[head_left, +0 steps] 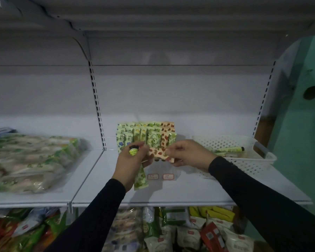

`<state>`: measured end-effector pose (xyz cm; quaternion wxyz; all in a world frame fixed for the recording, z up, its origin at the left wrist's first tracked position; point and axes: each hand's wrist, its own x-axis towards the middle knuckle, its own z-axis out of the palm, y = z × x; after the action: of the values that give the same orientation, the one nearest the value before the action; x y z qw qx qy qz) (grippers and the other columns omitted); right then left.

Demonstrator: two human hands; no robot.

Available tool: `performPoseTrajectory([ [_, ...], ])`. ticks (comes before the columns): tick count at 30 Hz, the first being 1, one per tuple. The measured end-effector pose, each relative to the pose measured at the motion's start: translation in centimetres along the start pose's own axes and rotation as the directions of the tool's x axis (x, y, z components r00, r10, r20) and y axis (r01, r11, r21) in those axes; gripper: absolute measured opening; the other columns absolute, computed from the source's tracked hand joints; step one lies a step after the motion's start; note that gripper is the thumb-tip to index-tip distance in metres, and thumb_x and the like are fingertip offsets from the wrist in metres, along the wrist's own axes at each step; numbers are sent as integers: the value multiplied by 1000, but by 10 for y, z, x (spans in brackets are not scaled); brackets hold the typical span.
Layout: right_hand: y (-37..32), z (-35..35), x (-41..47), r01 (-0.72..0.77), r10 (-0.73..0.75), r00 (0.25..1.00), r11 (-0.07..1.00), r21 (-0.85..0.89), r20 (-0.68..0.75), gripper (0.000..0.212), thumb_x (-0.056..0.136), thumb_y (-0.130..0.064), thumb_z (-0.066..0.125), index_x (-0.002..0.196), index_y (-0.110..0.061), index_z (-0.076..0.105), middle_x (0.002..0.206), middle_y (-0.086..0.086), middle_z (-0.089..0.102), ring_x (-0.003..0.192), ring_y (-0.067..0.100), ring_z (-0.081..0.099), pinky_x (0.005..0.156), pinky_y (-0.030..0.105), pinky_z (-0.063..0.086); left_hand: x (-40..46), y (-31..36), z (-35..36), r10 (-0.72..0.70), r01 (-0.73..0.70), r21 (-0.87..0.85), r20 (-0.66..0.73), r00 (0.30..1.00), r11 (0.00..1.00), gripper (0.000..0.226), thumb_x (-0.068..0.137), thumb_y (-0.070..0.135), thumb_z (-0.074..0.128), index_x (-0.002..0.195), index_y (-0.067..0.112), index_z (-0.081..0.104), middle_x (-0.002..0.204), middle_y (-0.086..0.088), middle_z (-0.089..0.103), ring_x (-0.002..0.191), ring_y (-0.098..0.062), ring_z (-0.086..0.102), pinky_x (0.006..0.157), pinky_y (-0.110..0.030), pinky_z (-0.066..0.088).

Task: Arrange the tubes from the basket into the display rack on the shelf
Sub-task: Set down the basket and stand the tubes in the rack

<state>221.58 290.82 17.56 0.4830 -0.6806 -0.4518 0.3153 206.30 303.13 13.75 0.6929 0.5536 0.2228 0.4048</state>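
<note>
The left hand [133, 160] grips a green tube [140, 179] near its black cap, crimped tail hanging down. The right hand [186, 153] pinches a strawberry-print tube [161, 154] by its flat end, just in front of the display rack [145, 137] at mid-shelf. These tubes look light and soft-walled, likely slick, so holding near the stiffer cap or crimp seems safest. One more tube [229, 149] lies in the white basket [251, 160] at the shelf [189, 190] right end. Bagged goods sit to the left and below.
</note>
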Motion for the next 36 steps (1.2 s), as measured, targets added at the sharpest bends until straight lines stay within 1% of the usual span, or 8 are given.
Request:
performPoseTrajectory([
  [3,-2,-5,4,26,-15,995,993,116,-94,23,90,-15,67,108,-1,66,98,11,69,81,16,68,68,21,57,-5,-3,-2,21,-25,159,24,1000,987,23,92,20,67,109,6,64,84,-8,69,63,-20,62,61,-31,56],
  [7,-6,-7,7,100,-72,976,986,130,-206,20,90,-16,67,100,1,68,87,7,68,74,12,64,64,16,53,-7,-3,-4,-11,-15,257,100,995,966,23,90,22,69,109,10,64,88,-10,72,62,-19,60,59,-33,52],
  [11,-8,-7,12,150,-105,950,979,135,-293,20,89,-18,68,104,-5,70,95,15,71,77,15,61,77,27,57,-10,-4,-4,-18,-58,382,194,981,922,18,89,25,70,103,15,64,92,-10,72,61,-18,61,58,-32,52],
  [15,-9,-3,13,172,-103,950,960,221,-294,10,89,-16,68,94,-9,73,89,11,68,78,17,58,76,26,54,-10,-11,-2,-17,-81,410,230,973,908,17,90,24,69,103,14,62,91,-10,72,61,-18,61,57,-34,52],
  [22,-4,-3,13,128,-41,970,924,361,-240,19,90,-13,66,103,1,71,90,11,69,73,12,59,71,20,55,-7,-16,-2,0,-96,413,226,974,906,17,89,25,70,101,15,63,95,-14,71,60,-17,64,56,-34,54],
  [30,-2,-4,15,125,-51,971,941,314,-234,17,91,-14,65,101,-1,72,89,11,71,74,13,61,69,20,55,-6,-17,-1,-32,-73,417,239,971,906,19,89,26,70,103,16,62,94,-9,72,56,-16,62,52,-31,50],
  [33,-3,-6,17,157,-62,954,937,313,-294,21,92,-20,65,98,-1,72,89,12,71,73,16,64,70,23,58,-6,-16,0,-28,-61,379,227,974,923,18,90,27,69,102,15,62,91,-4,74,56,-17,60,52,-31,49],
  [36,3,-14,22,171,-125,870,984,55,-476,21,92,-32,65,87,-12,72,84,7,72,74,17,69,71,27,58,-4,-15,-2,0,-56,357,155,988,933,21,90,30,67,104,15,61,90,-1,74,58,-17,60,54,-31,51],
])
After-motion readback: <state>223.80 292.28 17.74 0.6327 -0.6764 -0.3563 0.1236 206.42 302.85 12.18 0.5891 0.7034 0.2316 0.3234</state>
